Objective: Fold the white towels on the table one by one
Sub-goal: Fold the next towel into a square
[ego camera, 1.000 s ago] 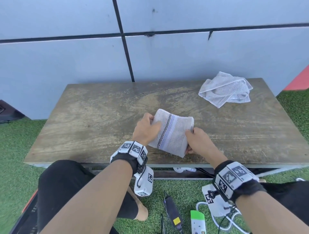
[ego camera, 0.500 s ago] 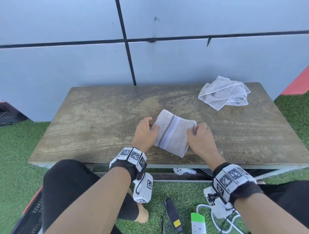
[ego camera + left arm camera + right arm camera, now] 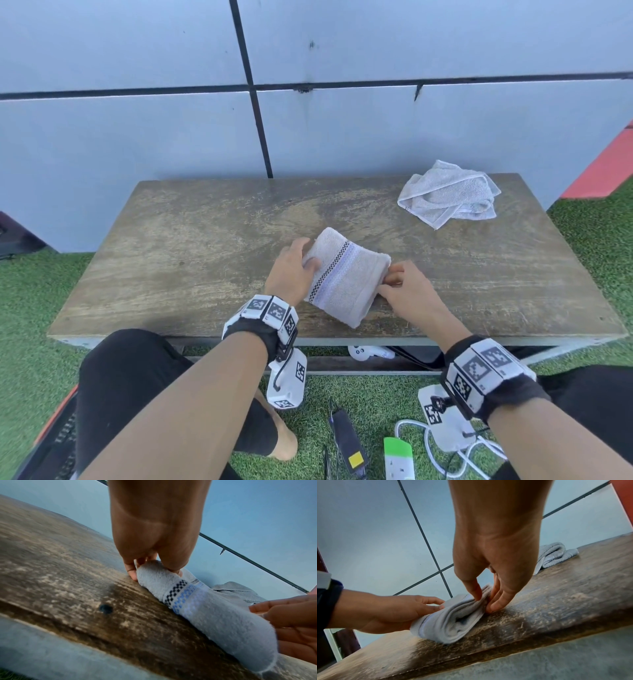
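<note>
A folded white towel (image 3: 346, 277) with a checked black and blue stripe lies on the wooden table (image 3: 191, 260), near its front edge. My left hand (image 3: 298, 270) grips its left end, thumb on top (image 3: 154, 566). At the right end my right hand (image 3: 397, 284) pinches the stacked layers between thumb and fingers (image 3: 484, 599), fingertips touching the tabletop. The open layered edge of the towel (image 3: 453, 622) shows in the right wrist view. A second white towel (image 3: 448, 193) lies crumpled at the table's far right corner, also seen as the crumpled towel (image 3: 554, 554) behind my right hand.
A grey panelled wall (image 3: 342, 137) stands right behind the table. Under the front edge, on green turf, lie a power strip (image 3: 397, 459), cables and a black adapter (image 3: 346, 442). My knees in black flank the table's front.
The towel has settled flatter onto the table. My right hand slid from its near right corner up along the right edge, and my left thumb came further onto the top.
</note>
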